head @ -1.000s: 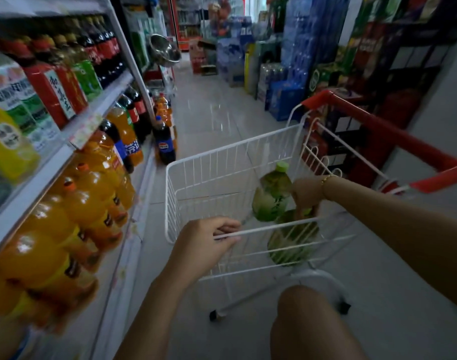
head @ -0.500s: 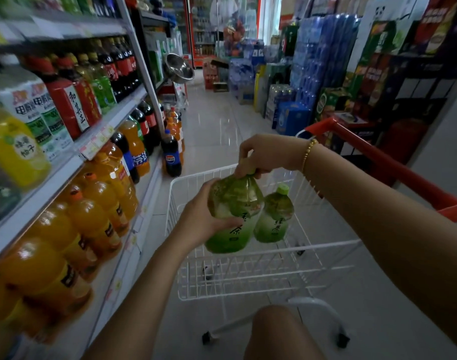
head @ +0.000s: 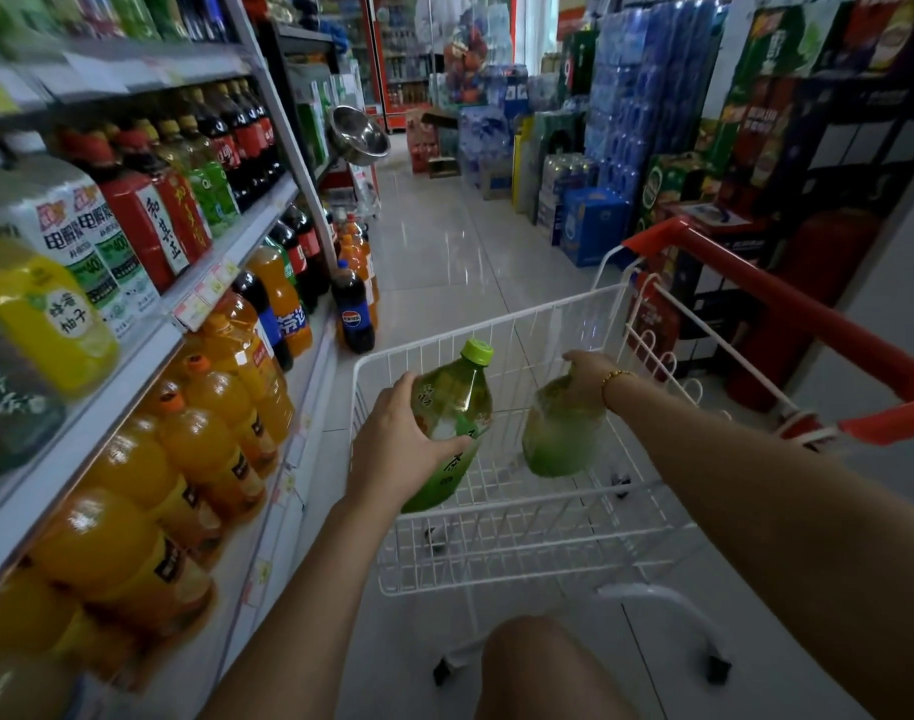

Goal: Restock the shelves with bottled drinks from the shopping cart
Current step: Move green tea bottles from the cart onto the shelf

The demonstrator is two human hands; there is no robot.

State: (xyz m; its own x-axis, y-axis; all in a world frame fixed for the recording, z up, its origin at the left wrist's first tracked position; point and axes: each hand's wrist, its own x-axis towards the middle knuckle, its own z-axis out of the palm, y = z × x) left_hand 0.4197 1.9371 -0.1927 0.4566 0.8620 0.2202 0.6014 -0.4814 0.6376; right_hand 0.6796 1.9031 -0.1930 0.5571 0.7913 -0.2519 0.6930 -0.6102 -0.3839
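Observation:
My left hand (head: 392,444) grips a large green tea bottle (head: 452,402) by its body, holding it tilted above the left side of the white wire shopping cart (head: 538,543). Its green cap points up and right. My right hand (head: 585,376) grips the top of a second green tea bottle (head: 559,439), which hangs inside the cart basket; its cap is hidden under my fingers. The drinks shelves (head: 133,356) stand to the left, filled with orange soda bottles (head: 205,439) below and mixed bottles above.
A cola bottle (head: 353,314) and orange bottles stand on the floor at the shelf's end. The cart's red handle (head: 808,314) is at the right. Stacked drink cases (head: 590,226) line the right side of the tiled aisle. My knee (head: 543,667) is below the cart.
My left hand has taken the first bottle from my right hand. My right hand has gone down into the cart and gripped the second bottle's top.

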